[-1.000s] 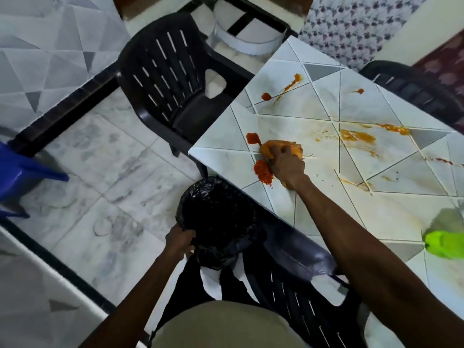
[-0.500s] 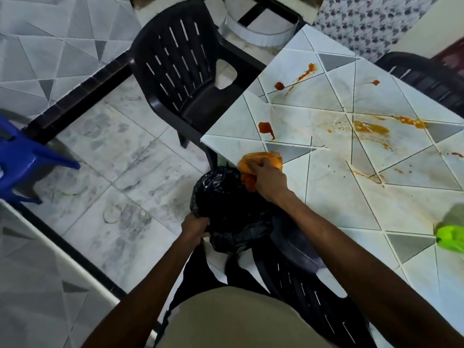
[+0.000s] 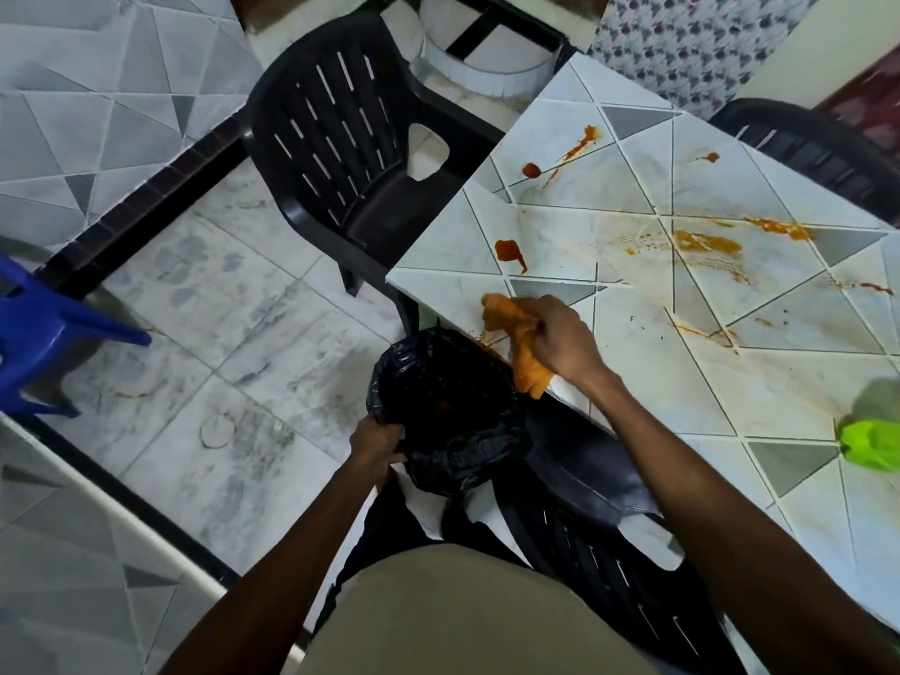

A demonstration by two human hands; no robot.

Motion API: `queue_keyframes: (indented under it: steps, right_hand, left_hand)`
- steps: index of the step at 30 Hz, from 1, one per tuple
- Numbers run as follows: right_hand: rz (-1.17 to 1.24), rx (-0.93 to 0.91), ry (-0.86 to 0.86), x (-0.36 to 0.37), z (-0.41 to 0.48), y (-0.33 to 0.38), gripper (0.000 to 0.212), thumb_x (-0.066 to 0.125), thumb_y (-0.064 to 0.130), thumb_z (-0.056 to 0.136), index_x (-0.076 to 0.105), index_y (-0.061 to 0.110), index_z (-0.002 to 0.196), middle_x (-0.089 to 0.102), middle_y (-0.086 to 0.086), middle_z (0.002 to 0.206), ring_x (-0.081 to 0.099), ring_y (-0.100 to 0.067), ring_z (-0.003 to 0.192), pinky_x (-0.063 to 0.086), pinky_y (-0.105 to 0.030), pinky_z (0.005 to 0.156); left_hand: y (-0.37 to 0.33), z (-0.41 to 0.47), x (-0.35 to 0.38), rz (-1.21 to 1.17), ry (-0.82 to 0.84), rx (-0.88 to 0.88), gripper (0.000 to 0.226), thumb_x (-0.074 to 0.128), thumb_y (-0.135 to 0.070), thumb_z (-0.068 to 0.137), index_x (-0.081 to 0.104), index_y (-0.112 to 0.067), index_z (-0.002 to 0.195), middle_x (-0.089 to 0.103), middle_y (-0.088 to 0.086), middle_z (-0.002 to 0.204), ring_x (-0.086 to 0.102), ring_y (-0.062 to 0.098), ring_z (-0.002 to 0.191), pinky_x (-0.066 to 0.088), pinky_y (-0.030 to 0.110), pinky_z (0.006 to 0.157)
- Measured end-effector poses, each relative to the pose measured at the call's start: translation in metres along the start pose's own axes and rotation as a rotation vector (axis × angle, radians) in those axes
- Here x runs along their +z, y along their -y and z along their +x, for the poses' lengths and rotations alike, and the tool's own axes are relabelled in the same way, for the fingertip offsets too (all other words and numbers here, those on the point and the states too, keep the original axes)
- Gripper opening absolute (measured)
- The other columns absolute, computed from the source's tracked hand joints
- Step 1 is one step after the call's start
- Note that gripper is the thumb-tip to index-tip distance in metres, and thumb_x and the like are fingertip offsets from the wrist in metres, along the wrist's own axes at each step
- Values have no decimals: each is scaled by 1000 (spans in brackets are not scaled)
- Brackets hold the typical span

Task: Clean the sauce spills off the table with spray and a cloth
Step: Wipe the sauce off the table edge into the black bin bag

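My right hand (image 3: 560, 338) grips a bunched orange cloth (image 3: 523, 355) at the near edge of the tiled table (image 3: 633, 382), the cloth's lower end hanging over the edge. Just below that edge my left hand (image 3: 377, 438) grips the rim of an open black bin bag (image 3: 448, 411). A small red smear lies on the table edge beside the cloth. Red sauce blots (image 3: 509, 250) sit near the table's left corner, with another red blot (image 3: 532, 170) farther back. Orange smears (image 3: 706, 242) spread across the middle. A bright green object (image 3: 869, 443) lies at the right edge, its kind unclear.
A black plastic chair (image 3: 350, 153) stands at the table's left side, and a second black chair (image 3: 609, 552) is under my right arm. Another dark chair (image 3: 808, 143) sits beyond the far side. A blue stool (image 3: 44, 333) stands on the floor at left.
My right hand has dragged the cloth and the red sauce heap from the table top to the near edge, over the bag. The cloth is now bunched in my grip.
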State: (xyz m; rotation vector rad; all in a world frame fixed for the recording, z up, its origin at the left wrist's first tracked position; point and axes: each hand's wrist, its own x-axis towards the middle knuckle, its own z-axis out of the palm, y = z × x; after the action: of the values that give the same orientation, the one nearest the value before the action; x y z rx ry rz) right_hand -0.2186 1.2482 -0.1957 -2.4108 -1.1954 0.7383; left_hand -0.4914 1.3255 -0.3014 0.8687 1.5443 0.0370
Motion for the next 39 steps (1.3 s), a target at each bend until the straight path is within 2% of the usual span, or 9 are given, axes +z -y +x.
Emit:
queue_keyframes:
  steps: [5,10,14,21,25,30,33,36,39]
  right_hand:
    - [50,19,-219,-58,-11,-31,62,38,23,77,62,26,134,65,-12,126,58,-36,117,49,-45,95]
    - [-118,132,-370,-83,-23,-79,54,44,21,86,58,31,137,61,-9,119,61,-37,108,49,-42,81]
    - [-277,288,-275,-61,-23,-112,45,51,16,96,50,24,140,53,-17,123,62,-45,102,48,-46,75]
    - [-83,371,-198,-7,6,-91,51,61,22,94,47,11,142,44,-18,145,51,-44,124,47,-51,91]
    - [-47,328,-157,-3,43,-65,45,53,13,98,47,2,142,42,-23,146,52,-44,124,46,-46,93]
    - [-133,154,-13,29,58,-19,51,53,14,97,44,10,147,36,-16,154,52,-40,126,48,-44,92]
    - [-106,15,70,55,43,1,57,55,9,92,44,15,147,36,-14,153,51,-39,125,48,-43,91]
    - [-40,-95,135,64,22,12,60,54,3,88,48,19,145,43,-7,150,53,-35,124,47,-38,92]
    - [33,-107,87,54,6,10,58,53,3,87,54,26,140,48,1,146,53,-27,125,45,-36,96]
  left_hand:
    - [3,-1,-1,-3,20,1,36,63,6,81,61,-7,116,64,10,91,63,24,74,54,26,42]
    - [5,-2,2,-35,16,8,38,60,11,83,60,-5,118,62,6,83,60,23,71,52,23,39]
    - [8,-4,5,-85,24,14,37,58,14,84,58,-10,112,61,8,84,60,25,70,53,25,40]
    - [15,-1,-2,-63,21,33,41,65,6,80,61,-9,118,67,13,94,66,34,84,60,34,55]
    - [13,-1,-4,-64,11,50,37,63,5,82,62,-16,112,67,15,100,65,32,84,59,32,52]
    - [13,2,-7,-38,-17,64,44,63,4,79,62,-18,117,69,14,103,69,33,87,62,48,68]
    - [11,2,-8,-28,-24,72,42,63,4,80,60,-19,115,68,11,99,68,29,84,62,38,59]
    - [11,6,-11,-15,-10,73,48,65,3,78,61,-17,121,69,14,103,69,32,89,62,42,67]
    - [9,5,-12,0,-6,79,47,63,4,79,61,-19,121,70,15,103,68,30,86,61,35,58]
